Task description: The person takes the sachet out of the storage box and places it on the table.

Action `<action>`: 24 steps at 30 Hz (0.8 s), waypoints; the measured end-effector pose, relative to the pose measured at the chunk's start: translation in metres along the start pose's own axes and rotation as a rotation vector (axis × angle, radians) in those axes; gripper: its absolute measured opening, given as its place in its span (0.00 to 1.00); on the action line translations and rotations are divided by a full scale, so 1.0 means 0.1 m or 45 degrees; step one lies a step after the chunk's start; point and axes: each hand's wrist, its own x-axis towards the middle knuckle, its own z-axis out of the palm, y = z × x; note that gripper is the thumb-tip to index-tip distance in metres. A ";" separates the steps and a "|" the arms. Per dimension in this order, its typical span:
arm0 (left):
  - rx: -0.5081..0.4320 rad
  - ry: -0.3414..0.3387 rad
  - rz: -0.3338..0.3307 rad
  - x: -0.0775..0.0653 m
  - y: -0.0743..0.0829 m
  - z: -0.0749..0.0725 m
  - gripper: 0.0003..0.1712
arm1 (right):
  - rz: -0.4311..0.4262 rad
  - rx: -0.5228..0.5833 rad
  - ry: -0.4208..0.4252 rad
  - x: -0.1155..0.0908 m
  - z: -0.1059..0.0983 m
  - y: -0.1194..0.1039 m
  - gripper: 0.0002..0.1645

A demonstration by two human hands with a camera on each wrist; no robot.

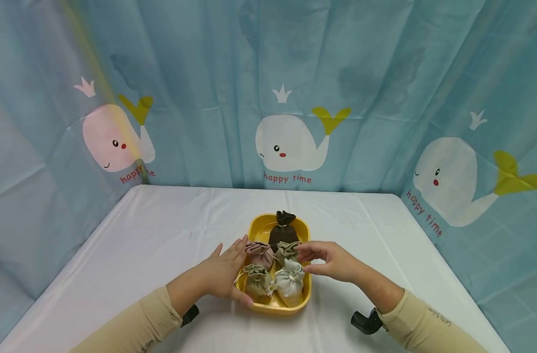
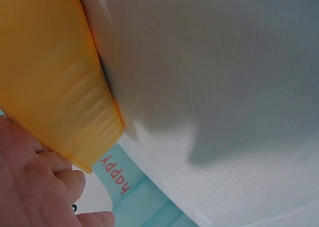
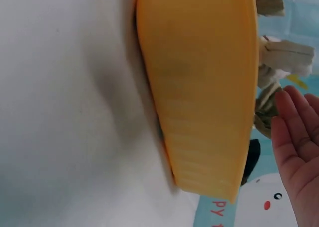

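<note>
A yellow plastic basket (image 1: 277,310) holds several small cloth drawstring pouches. At its far end is a dark brown pouch (image 1: 282,236). A pinkish pouch (image 1: 262,258) and an olive green pouch (image 1: 285,250) lie in the middle; a khaki pouch (image 1: 257,285) and a white pouch (image 1: 290,284) are at the near end. My left hand (image 1: 226,272) rests along the basket's left rim with its fingers extended. Over the right rim, my right hand (image 1: 330,261) has its fingertips at the olive green pouch, fingers loosely bent; in the right wrist view they do not close round it.
The basket stands on a table covered with a white cloth (image 1: 175,220). Behind and at the sides hangs a light blue curtain (image 1: 197,137) printed with whales. Black wrist-mounted pieces (image 1: 366,322) show below both forearms.
</note>
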 end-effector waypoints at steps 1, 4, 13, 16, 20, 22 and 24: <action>-0.002 0.001 0.000 0.00 0.00 0.00 0.77 | -0.001 0.008 -0.006 0.00 0.01 0.01 0.26; -0.006 0.003 0.000 0.00 0.00 0.00 0.77 | -0.031 0.014 -0.021 0.00 0.05 0.04 0.26; -0.019 0.017 0.003 0.00 -0.01 0.02 0.77 | -0.130 -0.055 -0.019 0.03 0.12 0.05 0.22; -0.029 0.021 0.004 0.00 -0.01 0.02 0.77 | -0.093 -0.059 -0.014 0.04 0.14 0.04 0.21; -0.023 0.025 0.008 -0.01 -0.01 0.02 0.77 | -0.074 -0.091 0.000 0.05 0.16 0.02 0.19; -0.023 0.023 0.007 -0.01 -0.01 0.02 0.77 | -0.052 -0.111 0.010 0.05 0.16 0.01 0.18; -0.025 0.020 0.005 -0.01 -0.01 0.01 0.77 | -0.018 -0.128 0.021 0.06 0.17 0.00 0.17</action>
